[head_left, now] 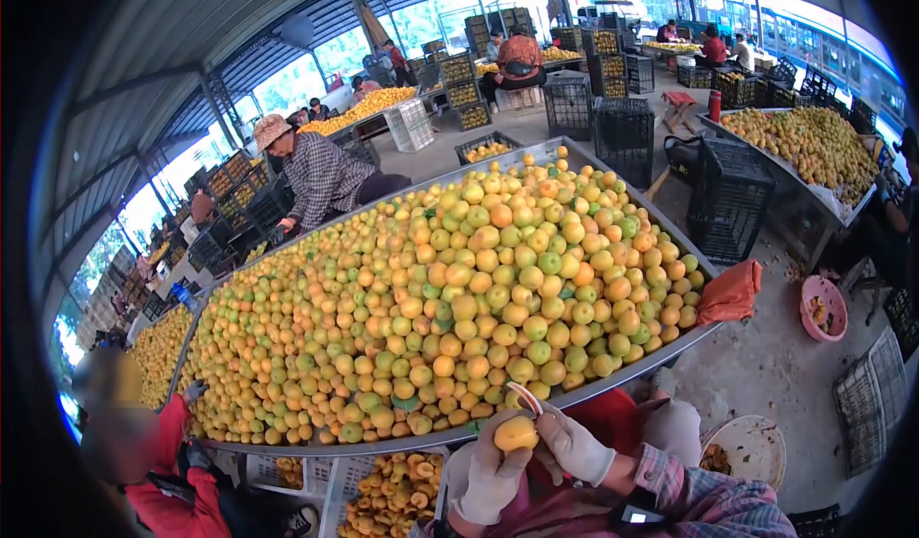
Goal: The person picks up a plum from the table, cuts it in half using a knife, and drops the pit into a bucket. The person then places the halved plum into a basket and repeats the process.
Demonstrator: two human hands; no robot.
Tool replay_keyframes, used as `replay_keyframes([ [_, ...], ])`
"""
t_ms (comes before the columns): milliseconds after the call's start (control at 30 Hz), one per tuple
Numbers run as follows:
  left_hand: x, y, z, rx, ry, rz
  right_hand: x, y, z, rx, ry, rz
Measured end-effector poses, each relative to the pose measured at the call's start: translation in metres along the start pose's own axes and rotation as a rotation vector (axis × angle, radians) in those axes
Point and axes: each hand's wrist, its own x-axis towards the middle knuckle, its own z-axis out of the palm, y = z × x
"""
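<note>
My left hand (486, 476), in a pale glove, is closed around a yellow-orange apricot (516, 434) just off the near edge of the big tray. Close beside it my right hand (580, 448), also gloved, grips a thin red-and-white hand tool (525, 396) whose end sticks up over the fruit. What kind of tool it is cannot be made out. A large heap of apricots (459, 299), yellow to green, fills the metal-rimmed tray (661, 361) in front of me. Below its edge, a white crate (335, 500) holds halved apricots (392, 495).
A person in a checked jacket (330, 179) sits across the tray; another in red (172, 481) works at left. An orange-red cloth (730, 292) hangs on the right corner. A white bucket (761, 452), a pink basin (823, 308) and black crates (729, 198) stand to the right.
</note>
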Motion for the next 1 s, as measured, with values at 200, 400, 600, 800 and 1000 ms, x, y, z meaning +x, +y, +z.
replay_keyframes([
  [200, 0.005, -0.013, 0.003, 0.357, 0.05, 0.038, -0.015, -0.005, 0.003, 0.406, -0.117, 0.641],
  [400, 0.008, -0.038, -0.004, -0.395, -0.013, -0.122, -0.024, -0.002, -0.007, 0.421, -0.092, 0.527],
  [600, 0.005, -0.04, -0.009, -0.955, -0.093, -0.238, -0.024, 0.003, -0.01, -0.051, 0.115, 0.293],
  [800, 0.002, -0.036, -0.008, -0.855, -0.031, -0.256, -0.026, 0.013, -0.012, -0.448, 0.03, -0.014],
  [1000, 0.006, -0.027, -0.005, -0.873, -0.054, -0.256, -0.023, 0.02, -0.003, -0.595, 0.039, -0.045],
])
